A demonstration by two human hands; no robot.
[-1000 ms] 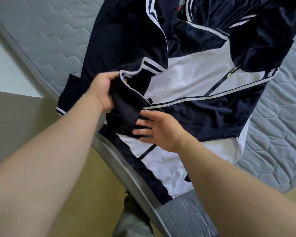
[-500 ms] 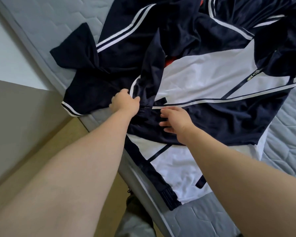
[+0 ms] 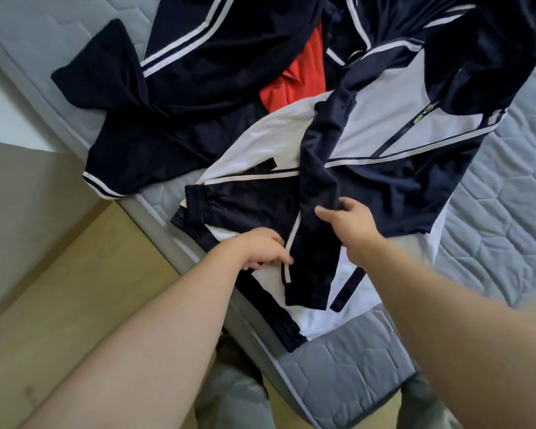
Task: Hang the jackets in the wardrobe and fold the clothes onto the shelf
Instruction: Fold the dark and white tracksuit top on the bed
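Since a moment earlier you drew the navy sleeve across the jacket, right hand pinching it, left hand loosely curled on the hem at the mattress edge, where it could slide off.

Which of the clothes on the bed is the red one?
The red garment is the one bunched up between the two navy-and-white jackets, mostly buried beneath them. Everything else lying on the mattress is navy and white.
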